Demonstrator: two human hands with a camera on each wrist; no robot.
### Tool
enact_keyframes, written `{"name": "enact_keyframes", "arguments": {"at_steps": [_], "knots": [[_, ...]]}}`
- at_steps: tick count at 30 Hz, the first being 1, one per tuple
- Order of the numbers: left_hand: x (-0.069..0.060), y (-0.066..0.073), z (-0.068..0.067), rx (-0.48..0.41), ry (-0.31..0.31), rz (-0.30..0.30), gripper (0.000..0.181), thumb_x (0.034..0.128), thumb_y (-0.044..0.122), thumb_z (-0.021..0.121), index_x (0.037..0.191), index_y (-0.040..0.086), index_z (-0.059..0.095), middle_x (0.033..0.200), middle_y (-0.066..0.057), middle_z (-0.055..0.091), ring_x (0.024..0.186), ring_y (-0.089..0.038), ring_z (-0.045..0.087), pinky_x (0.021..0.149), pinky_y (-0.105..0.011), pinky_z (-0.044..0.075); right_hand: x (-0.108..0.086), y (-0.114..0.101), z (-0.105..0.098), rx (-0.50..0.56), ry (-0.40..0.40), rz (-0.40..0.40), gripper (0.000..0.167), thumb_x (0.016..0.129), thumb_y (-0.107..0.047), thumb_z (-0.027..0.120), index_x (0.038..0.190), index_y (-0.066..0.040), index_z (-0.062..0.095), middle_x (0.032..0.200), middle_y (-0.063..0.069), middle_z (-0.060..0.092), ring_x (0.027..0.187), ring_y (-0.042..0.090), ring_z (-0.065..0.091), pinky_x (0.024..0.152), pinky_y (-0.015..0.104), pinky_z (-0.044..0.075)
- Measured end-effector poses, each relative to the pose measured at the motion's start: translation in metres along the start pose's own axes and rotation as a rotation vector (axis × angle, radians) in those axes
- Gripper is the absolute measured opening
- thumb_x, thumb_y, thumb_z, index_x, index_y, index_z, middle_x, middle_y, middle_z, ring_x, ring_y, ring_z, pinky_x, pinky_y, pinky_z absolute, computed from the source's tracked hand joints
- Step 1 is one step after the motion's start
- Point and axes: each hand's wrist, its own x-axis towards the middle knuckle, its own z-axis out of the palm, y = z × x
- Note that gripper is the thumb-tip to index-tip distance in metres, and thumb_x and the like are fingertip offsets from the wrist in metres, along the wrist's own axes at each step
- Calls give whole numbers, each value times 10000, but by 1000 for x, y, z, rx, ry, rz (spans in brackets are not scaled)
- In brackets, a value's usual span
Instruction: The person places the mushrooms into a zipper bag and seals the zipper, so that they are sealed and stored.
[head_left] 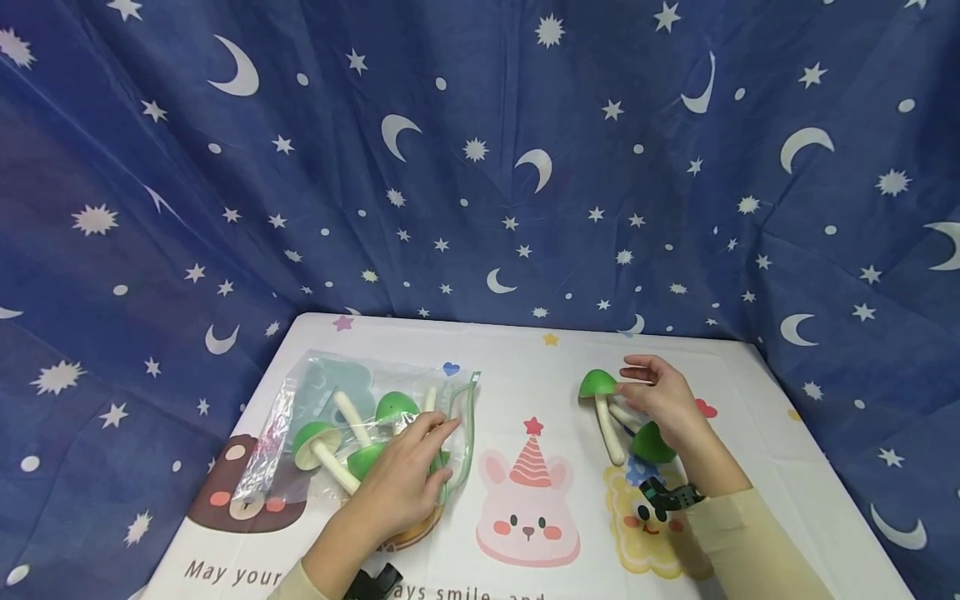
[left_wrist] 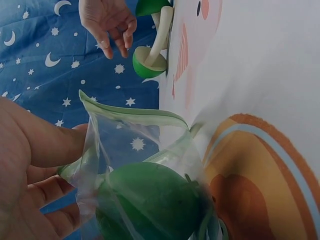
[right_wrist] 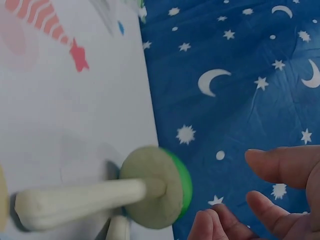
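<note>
A clear zip bag with a pale green zip edge lies at the left of the table, its mouth parted toward the right. Several toy mushrooms with green caps and cream stems are inside it. My left hand pinches the bag near its mouth; in the left wrist view a green cap shows through the film. At the right lie two more toy mushrooms, one with its cap at the far end, the other cap nearer. My right hand hovers beside them, fingers apart, holding nothing.
The white table cover has printed cartoon figures, among them a pink rabbit between the bag and the loose mushrooms. A blue curtain with moons and stars hangs behind and along the sides of the table.
</note>
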Motion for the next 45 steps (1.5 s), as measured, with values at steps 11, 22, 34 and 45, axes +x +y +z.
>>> {"name": "enact_keyframes", "arguments": {"at_steps": [11,22,34,45], "knots": [[-2,0,0,9,-2,-7,690,898,143,866,1529,132,587,1475,-66,587,1371,-273,611,1143,-519,542,17,12,-4,-127,16,28,650,990,-114,724,1560,28,444,1504,304,537,1215,298,650,856,257,619],[-1,0,0,1,1,-9,690,895,138,869,1527,133,590,1479,-87,592,1370,-291,613,1137,-540,543,32,21,-9,-188,-53,61,678,1004,-140,713,1588,29,413,1537,314,522,1223,351,674,921,378,629],[0,0,-1,7,-2,-8,686,893,136,871,1521,124,595,1469,-51,590,1373,-276,610,1142,-517,543,40,22,-9,-226,-131,57,724,989,-183,761,1590,31,418,1528,333,538,1266,399,661,974,425,632],[-1,2,-1,2,-6,-29,689,895,141,871,1526,139,593,1473,-62,594,1371,-279,612,1139,-529,544,41,20,0,-287,-170,64,729,974,-207,787,1587,-4,448,1476,304,591,1203,347,687,923,388,647]]}}
